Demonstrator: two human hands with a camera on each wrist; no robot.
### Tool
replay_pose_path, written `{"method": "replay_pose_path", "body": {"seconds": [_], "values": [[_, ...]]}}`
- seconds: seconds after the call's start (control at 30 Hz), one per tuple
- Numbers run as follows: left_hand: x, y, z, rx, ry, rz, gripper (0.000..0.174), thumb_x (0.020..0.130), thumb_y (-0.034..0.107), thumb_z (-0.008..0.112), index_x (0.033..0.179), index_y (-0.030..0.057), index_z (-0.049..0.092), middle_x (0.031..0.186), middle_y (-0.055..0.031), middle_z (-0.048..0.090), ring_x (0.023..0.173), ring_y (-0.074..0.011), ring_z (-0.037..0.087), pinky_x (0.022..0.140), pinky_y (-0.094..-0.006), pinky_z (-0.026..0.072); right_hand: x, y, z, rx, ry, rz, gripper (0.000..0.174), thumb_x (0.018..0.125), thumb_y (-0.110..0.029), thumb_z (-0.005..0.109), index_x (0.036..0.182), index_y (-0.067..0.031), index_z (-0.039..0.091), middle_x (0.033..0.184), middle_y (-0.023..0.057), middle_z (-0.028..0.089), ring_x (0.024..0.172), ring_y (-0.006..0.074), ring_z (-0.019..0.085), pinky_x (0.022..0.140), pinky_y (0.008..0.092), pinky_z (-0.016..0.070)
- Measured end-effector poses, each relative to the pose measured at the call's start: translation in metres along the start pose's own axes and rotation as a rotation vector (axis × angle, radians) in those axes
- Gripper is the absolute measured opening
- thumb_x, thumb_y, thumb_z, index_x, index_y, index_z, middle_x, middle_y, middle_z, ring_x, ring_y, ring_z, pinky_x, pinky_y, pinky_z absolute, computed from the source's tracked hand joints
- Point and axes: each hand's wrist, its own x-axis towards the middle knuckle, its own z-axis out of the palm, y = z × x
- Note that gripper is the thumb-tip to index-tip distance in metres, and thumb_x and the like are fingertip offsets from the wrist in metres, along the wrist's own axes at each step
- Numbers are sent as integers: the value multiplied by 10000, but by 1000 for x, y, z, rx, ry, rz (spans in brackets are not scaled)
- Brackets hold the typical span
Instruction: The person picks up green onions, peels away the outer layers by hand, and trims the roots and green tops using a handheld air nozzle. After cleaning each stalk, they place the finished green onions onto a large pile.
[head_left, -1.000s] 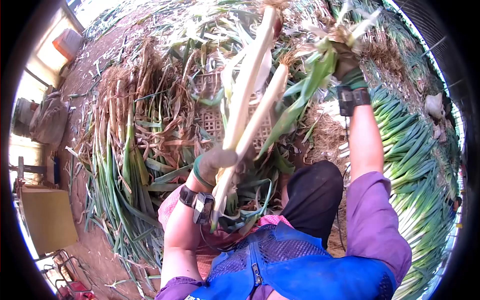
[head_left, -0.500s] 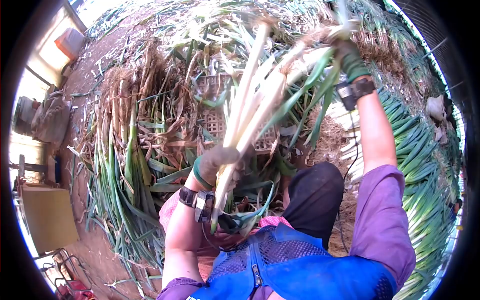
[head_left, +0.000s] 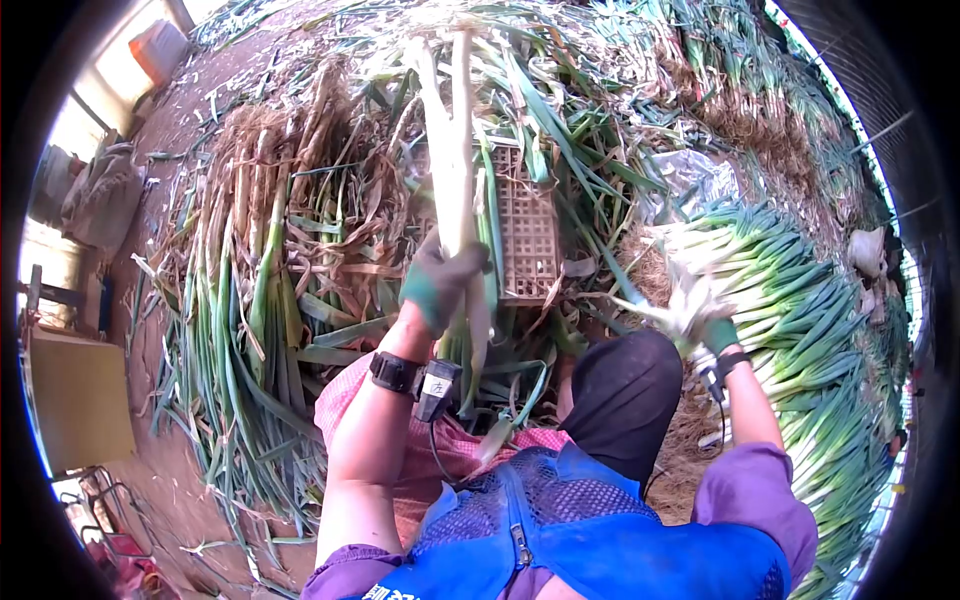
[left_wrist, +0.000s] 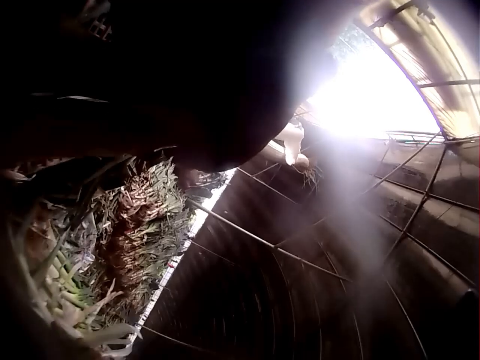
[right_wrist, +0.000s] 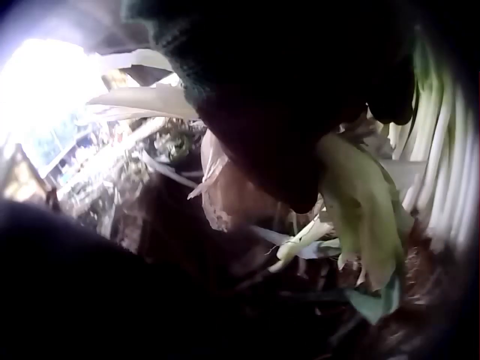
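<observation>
My gloved left hand (head_left: 445, 280) grips long white-stemmed green onions (head_left: 460, 150) that point away from me, at least two stems side by side. In the left wrist view that hand is a dark mass, with a rooted white stem end (left_wrist: 292, 142) past it. Low on the right, my gloved right hand (head_left: 715, 328) clutches loose pale leaf skins (head_left: 688, 300), blurred in the head view. Yellowish peeled leaves (right_wrist: 364, 210) hang from its dark fingers in the right wrist view. A row of cleaned green onions (head_left: 790, 330) lies just beyond it.
A beige plastic crate (head_left: 528, 235) stands in front of me, partly covered by leaves. Unpeeled, rooted green onions (head_left: 250, 240) are heaped on the left. Leaf scraps cover the ground ahead, and a clear plastic sheet (head_left: 695, 178) lies at the right.
My right hand has come down from the upper right to beside the cleaned row, carrying the stripped leaves. My left hand has risen slightly, swinging the stems leftward and more upright.
</observation>
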Motion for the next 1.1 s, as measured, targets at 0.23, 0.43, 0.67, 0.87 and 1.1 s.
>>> {"method": "replay_pose_path", "body": {"seconds": [0.23, 0.43, 0.67, 0.87, 1.1], "values": [[8, -25, 12, 272, 150, 11, 409, 798, 236, 677, 1130, 17, 582, 850, -66, 652, 736, -141, 601, 660, -301, 502, 60, -39, -134, 149, 2, -67, 400, 939, -301, 507, 1220, -42, 625, 1175, 226, 652, 1133, 341, 618, 1007, 430, 442], [14, -43, 29, 346, 193, 67, 406, 780, 212, 698, 1122, 16, 598, 899, -61, 671, 754, -120, 593, 692, -280, 502, 51, -75, -431, 91, 1600, -673, 248, 992, -208, 526, 1153, -72, 657, 1141, 127, 649, 1063, 212, 618, 941, 290, 524], [17, -62, 40, 389, 145, 27, 413, 800, 173, 692, 1161, 5, 584, 929, -34, 661, 791, -95, 590, 713, -257, 503, -15, -243, -430, 416, 418, -568, 555, 894, -527, 638, 1000, 18, 642, 743, 93, 631, 628, 171, 618, 527, 267, 518], [12, -56, 33, 229, 48, -38, 445, 801, 185, 749, 1180, 18, 587, 942, -30, 661, 794, -101, 593, 731, -261, 496, -15, -252, -399, 1153, 102, -756, 376, 881, -330, 732, 963, 23, 629, 655, 70, 631, 540, 120, 594, 454, 241, 465], [10, -4, 22, 99, -93, 11, 391, 790, 221, 725, 1082, -6, 600, 844, -41, 625, 720, -127, 584, 633, -293, 491, -45, -227, -423, 1648, 104, -950, 215, 913, -65, 610, 1087, 61, 612, 750, 154, 685, 570, 175, 674, 491, 267, 585]]}}
